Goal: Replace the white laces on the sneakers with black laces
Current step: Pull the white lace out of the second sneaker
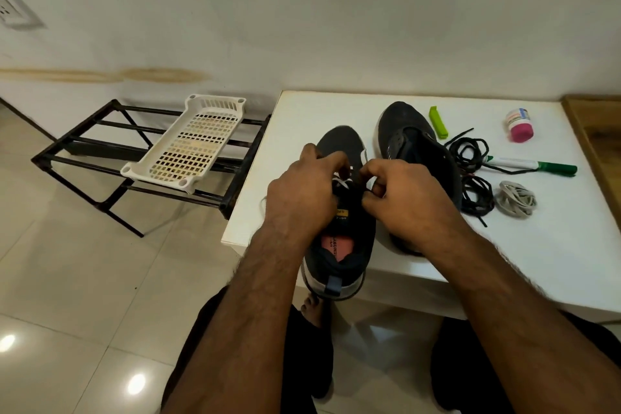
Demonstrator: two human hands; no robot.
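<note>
A dark sneaker (339, 245) lies on the white table (537, 245) with its heel over the near edge, a white lace (341, 182) crossing its eyelets. My left hand (302, 191) and my right hand (400, 195) are both over its lacing, fingers curled and pinching the white lace. The second dark sneaker (413, 151) lies to the right, with no lace showing. Beside it sit two coiled black laces (470, 151) (477, 197) and a bundled white lace (515, 200).
A green clip (438, 122), a green marker (531, 165) and a small pink-capped bottle (519, 126) lie on the table's far right. A white plastic tray (188, 141) rests on a black metal rack (84, 148) to the left. The floor is tiled.
</note>
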